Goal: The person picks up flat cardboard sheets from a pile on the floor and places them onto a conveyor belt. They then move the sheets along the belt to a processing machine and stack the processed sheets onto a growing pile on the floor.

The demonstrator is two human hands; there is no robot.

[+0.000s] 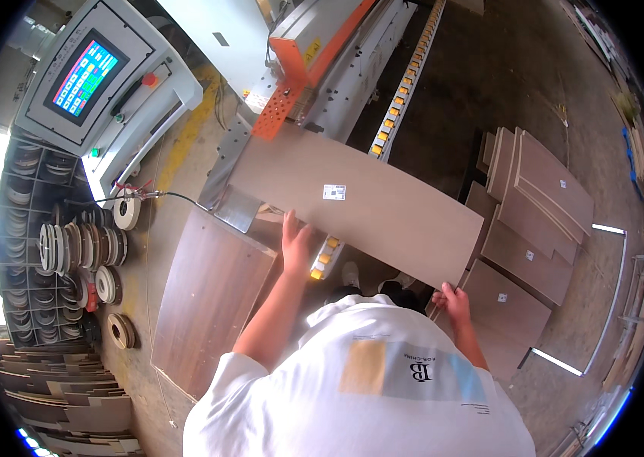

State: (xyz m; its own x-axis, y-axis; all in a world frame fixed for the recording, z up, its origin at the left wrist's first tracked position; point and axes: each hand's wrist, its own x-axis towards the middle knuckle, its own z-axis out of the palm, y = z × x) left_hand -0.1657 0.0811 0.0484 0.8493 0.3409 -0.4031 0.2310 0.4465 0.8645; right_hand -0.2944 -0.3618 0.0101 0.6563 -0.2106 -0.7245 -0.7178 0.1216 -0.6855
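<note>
A long brown wood panel point(394, 217) with a small white label lies across the edge of the machine in front of me. Its far left end sits beside the orange perforated bracket point(282, 107). My left hand point(297, 245) is at the panel's near edge, toward its left end, with thumb and finger apart and the fingertips against the edge. At the near right corner, my right hand point(454, 302) grips the panel, thumb on top; the fingers beneath are partly hidden.
A control console point(82, 80) with a lit screen stands at the left. Below it are a wood-grain board point(212, 297) and rolls of edge banding point(82, 247). A roller rail point(398, 99) with yellow rollers runs away from me. Stacked panels point(539, 206) lie to the right.
</note>
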